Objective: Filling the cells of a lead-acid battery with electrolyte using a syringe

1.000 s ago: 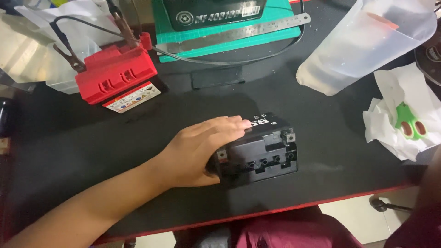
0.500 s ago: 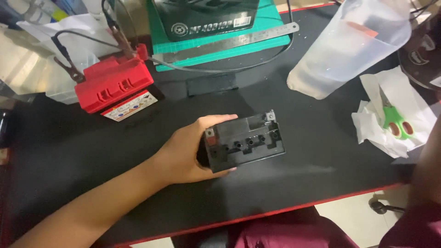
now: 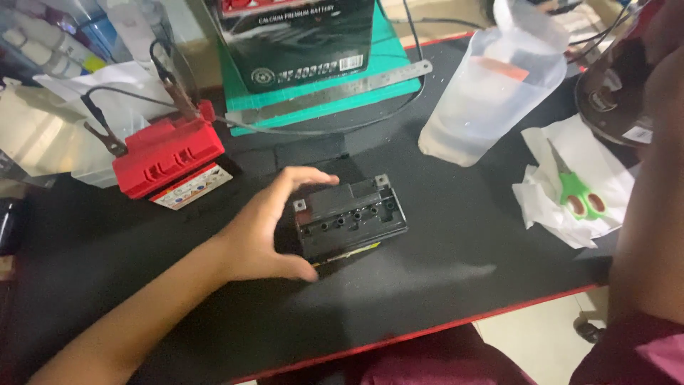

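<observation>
My left hand point(image 3: 260, 228) has come off the black battery point(image 3: 349, 217), fingers point(image 3: 310, 177) now spread beside it on the tabletop point(image 3: 456, 249); right hand unseen.

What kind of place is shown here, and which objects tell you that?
Probably a small battery workbench, at home or in a repair shop. The left hand touches a small black battery on a black table; a red battery carries clip leads, and a clear plastic jug of liquid stands nearby.
</observation>
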